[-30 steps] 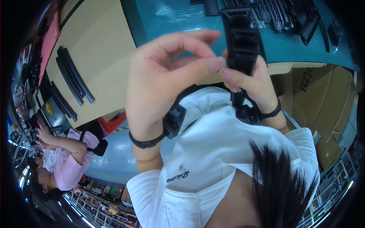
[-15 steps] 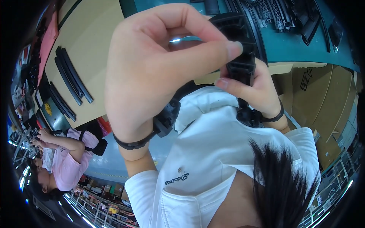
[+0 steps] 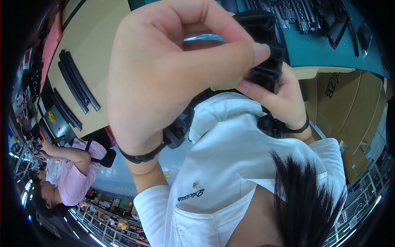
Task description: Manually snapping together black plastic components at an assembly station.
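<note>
A long black plastic part with ribbed, box-like recesses [image 3: 266, 76] is held up close in front of my chest. My left hand [image 3: 160, 74] looms large at the left, its thumb and fingers pinched on the part's near side. Lower on the same piece, my right hand [image 3: 284, 103] is wrapped round it, thumb across the front. Its right fingers are mostly hidden behind the part. Each wrist wears a black strap with a small black device.
Black curved strips [image 3: 78, 82] lie on a tan board [image 3: 103, 53] at the left. More black plastic parts [image 3: 304, 18] cover part of the teal table [image 3: 312, 55] at top right. A cardboard box [image 3: 349, 107] stands at right. Another person in pink [image 3: 78, 173] works at far left.
The black plastic part and both hands have shifted slightly to the right. My left hand looks a little larger. Both hands keep their hold.
</note>
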`<state>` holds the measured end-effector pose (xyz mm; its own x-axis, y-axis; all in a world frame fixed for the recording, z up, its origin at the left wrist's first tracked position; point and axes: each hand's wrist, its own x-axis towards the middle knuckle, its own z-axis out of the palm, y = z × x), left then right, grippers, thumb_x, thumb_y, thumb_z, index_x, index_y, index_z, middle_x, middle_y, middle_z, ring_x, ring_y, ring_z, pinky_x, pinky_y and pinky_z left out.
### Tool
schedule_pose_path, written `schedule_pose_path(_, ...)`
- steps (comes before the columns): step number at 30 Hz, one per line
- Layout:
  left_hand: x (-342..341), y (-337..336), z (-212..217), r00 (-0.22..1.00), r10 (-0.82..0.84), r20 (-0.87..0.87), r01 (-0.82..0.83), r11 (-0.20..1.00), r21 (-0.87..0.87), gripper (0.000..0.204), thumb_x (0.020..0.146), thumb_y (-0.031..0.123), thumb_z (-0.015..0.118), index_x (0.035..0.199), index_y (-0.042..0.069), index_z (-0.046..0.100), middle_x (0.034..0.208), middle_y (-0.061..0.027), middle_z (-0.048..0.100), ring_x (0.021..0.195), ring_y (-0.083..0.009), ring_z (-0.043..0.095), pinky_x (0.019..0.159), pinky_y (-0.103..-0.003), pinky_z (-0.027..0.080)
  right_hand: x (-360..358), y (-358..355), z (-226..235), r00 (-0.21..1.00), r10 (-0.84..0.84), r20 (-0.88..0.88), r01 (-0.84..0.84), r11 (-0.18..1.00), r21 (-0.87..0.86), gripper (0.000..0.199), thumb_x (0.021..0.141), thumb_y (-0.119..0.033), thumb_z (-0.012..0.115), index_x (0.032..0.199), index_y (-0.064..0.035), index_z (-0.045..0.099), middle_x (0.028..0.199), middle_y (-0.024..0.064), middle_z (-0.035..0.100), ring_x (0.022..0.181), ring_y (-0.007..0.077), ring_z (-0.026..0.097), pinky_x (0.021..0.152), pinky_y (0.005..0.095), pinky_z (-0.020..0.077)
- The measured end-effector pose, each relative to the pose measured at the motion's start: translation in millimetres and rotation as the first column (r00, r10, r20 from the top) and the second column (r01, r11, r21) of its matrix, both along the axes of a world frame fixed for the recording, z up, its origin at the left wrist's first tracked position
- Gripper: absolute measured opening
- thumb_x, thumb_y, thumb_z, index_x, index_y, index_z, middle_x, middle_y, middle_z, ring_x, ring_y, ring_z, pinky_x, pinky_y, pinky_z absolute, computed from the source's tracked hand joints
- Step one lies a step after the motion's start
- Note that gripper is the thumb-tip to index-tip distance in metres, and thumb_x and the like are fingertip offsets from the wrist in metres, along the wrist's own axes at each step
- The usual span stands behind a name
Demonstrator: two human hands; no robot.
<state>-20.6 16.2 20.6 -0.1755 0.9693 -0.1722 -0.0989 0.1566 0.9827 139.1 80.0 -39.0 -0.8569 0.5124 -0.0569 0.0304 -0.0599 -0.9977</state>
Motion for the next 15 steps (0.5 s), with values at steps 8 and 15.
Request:
schedule_pose_path(8, -4.6, 1.3, -1.9, 0.998, -0.063, 0.02, 0.062, 0.997, 0.043, 0.005, 0.072, 0.0, 0.055, 0.069, 0.001, 0.051, 0.093, -0.0195, 0.056, 0.086, -0.0181, 0.055, 0.08, -0.027, 0.04, 0.8, 1.1, 3.1, 1.0, 0.016, 0.006, -0.016, 0.999, -0.04, 0.027, 0.071, -0.007, 0.063, 0.093, -0.0006, 0.05, 0.065, -0.0009, 0.051, 0.059, 0.0039, 0.045, 0.053, 0.0185, 0.0369)
schedule_pose_path(15, -10.9, 4.7, -0.7, 0.985, -0.163, 0.051, 0.161, 0.986, 0.046, 0.004, 0.073, 0.001, 0.054, 0.071, 0.001, 0.051, 0.095, -0.0195, 0.056, 0.087, -0.0179, 0.054, 0.08, -0.027, 0.039, 0.0, 0.3, 4.3, 1.0, 0.016, -0.014, -0.018, 0.993, -0.117, 0.028, 0.071, -0.006, 0.062, 0.096, -0.0005, 0.05, 0.067, -0.001, 0.051, 0.061, 0.0041, 0.045, 0.055, 0.0182, 0.0377)
